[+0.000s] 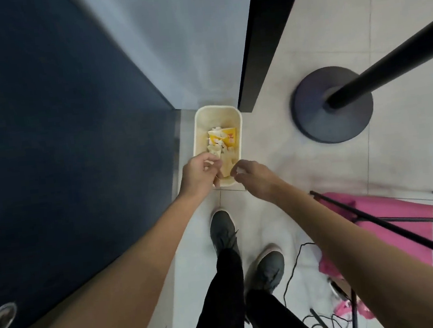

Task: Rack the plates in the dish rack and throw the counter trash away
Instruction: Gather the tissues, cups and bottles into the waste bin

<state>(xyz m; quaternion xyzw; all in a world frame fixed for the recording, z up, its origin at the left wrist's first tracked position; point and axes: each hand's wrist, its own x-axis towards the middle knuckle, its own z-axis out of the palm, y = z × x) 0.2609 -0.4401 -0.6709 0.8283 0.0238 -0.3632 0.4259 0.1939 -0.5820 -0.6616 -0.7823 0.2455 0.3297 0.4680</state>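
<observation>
now over the bin (217,107), pinching crumpled paper (215,152) in the left hand (197,173) and curling the right hand (251,176) round a small white scrap (239,172). likely light, soft, crushable; safe to pinch anywhere, apt to flutter.

trash bin (215,113) near rim hidden; black pole (386,58) cut off.

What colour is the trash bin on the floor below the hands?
The trash bin is cream, seen best in the head view.
</observation>
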